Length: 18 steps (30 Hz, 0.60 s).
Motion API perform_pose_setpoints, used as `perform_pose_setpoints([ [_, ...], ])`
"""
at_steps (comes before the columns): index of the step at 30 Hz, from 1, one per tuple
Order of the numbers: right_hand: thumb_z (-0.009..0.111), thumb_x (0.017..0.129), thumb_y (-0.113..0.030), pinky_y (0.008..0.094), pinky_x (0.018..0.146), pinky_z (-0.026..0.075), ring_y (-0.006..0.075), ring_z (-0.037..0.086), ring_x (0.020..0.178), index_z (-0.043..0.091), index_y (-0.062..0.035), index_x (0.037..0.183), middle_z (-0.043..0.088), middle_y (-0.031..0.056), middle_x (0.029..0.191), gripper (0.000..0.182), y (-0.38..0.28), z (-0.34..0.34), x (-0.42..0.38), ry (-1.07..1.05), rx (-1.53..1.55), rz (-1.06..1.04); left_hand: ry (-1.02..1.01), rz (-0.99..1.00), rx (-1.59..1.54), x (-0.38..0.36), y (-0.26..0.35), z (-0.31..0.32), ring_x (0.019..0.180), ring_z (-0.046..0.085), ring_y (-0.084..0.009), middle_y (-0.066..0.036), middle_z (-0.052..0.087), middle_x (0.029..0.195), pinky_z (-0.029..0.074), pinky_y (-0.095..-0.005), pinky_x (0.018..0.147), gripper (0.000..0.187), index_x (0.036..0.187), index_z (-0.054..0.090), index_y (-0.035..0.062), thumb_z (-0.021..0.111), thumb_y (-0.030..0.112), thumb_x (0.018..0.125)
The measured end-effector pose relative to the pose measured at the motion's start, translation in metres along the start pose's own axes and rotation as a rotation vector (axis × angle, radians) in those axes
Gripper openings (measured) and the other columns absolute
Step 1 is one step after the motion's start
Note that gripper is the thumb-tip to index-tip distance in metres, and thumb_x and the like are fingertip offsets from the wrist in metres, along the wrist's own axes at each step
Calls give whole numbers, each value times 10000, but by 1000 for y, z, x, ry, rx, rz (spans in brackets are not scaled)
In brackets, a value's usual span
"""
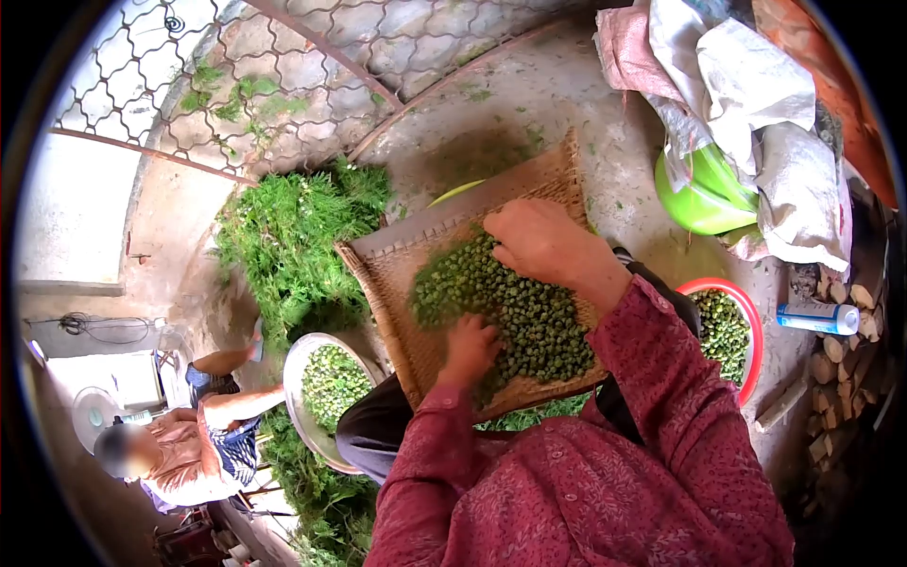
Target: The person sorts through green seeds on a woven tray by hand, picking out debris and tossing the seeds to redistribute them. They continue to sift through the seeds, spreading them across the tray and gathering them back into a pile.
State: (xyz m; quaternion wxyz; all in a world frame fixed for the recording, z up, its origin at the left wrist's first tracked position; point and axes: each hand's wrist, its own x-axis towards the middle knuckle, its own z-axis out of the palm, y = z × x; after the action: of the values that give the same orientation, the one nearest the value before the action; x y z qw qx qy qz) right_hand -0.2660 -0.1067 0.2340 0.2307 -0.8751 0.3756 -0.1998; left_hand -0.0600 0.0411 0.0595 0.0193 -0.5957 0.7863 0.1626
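Observation:
A flat woven bamboo tray (385, 319) rests tilted across my knees. On it lies a heap of small round green berries (539, 326), which look like green peppercorns. My left hand (472, 348) is at the heap's near left side, its fingers low among the berries and smeared by motion. Over the far side of the heap is my right hand (550, 244), fingers curled in and pressed together. Whatever they pinch is hidden from view.
Left of my knees stands a basin (295, 378) of green berries; a red-rimmed basin (758, 331) with more is at right. Cut green branches (293, 246) cover the floor. A person (189, 444) sits at left. Sacks (756, 85), a green bowl (699, 194) and firewood (836, 378) line the right.

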Motion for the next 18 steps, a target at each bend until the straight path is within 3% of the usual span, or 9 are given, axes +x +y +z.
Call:
perform_pose_setpoints([
  [4, 596, 730, -182, 464, 676, 433, 367, 546, 775, 530, -36, 779, 566, 164, 749, 168, -2, -2, 0, 24, -8, -7, -76, -79, 50, -30, -12, -6, 1011, 429, -343, -81, 492, 1112, 367, -492, 791, 286, 982, 624, 197, 619, 296, 714],
  [7, 600, 727, -182, 466, 671, 434, 369, 549, 771, 531, -33, 775, 569, 167, 745, 171, 1, 1, 0, 25, -14, -12, 0, -1, -13, -45, -9, -22, 920, 484, -328, -61, 547, 1016, 416, -438, 724, 237, 922, 644, 168, 625, 262, 705],
  [10, 600, 726, -181, 468, 670, 435, 368, 552, 774, 532, -32, 776, 573, 168, 745, 172, 3, 3, 0, 16, -29, -18, -232, 217, -49, -55, -38, -6, 782, 528, -306, -57, 588, 860, 444, -396, 636, 167, 827, 656, 136, 636, 222, 685],
  [13, 598, 726, -181, 469, 671, 435, 368, 554, 777, 533, -30, 780, 574, 168, 742, 172, 3, 2, 0, 23, -46, -23, -161, 323, -269, -55, -51, 4, 696, 538, -281, -62, 579, 731, 446, -386, 572, 103, 741, 652, 119, 649, 185, 662],
  [18, 595, 727, -180, 468, 674, 435, 369, 555, 780, 532, -28, 779, 576, 169, 747, 172, -1, 2, 1, 43, -49, -18, 36, 116, -223, -25, -39, -6, 726, 548, -315, -122, 552, 724, 447, -419, 598, 65, 724, 637, 73, 626, 109, 671],
])
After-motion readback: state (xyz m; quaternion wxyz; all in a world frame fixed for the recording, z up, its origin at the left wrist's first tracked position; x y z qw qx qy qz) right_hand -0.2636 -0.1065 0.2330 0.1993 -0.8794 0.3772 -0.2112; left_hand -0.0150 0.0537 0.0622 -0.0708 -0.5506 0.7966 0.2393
